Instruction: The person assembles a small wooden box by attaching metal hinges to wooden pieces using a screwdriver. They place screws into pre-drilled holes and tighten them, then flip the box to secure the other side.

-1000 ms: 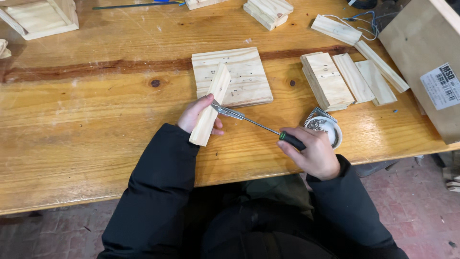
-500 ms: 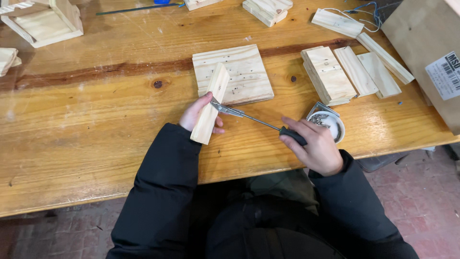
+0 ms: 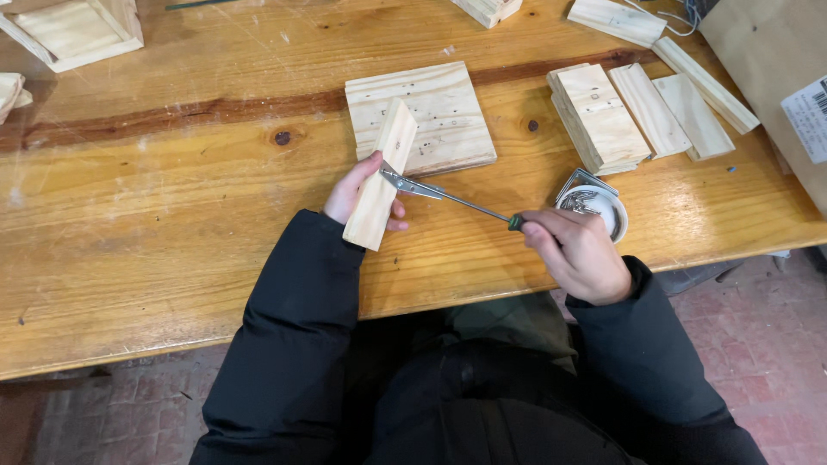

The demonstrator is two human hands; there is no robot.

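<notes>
Right now you are sitting at a wide wooden table (image 3: pixel 172 215), its varnished top scuffed and knotted, with a reddish brick floor (image 3: pixel 758 301) showing beyond its near edge. Your left hand (image 3: pixel 353 191) is wrapping around a slat (image 3: pixel 381 176), propping it tilted just in front of a square board (image 3: pixel 422 116) that is lying flat. Your right hand (image 3: pixel 575 254) is closing round the handle of a screwdriver (image 3: pixel 452 198), and you are pressing its tip against the slat's side near a small metal bracket (image 3: pixel 394 179). Judging by this, the fastening is under way and not finished: whether the screw is seated is too small to tell. More cut pieces (image 3: pixel 642 112) are waiting unused to the right, so much of the build looks left to do. A small white dish of screws (image 3: pixel 594 207) is sitting just beside your right hand.
</notes>
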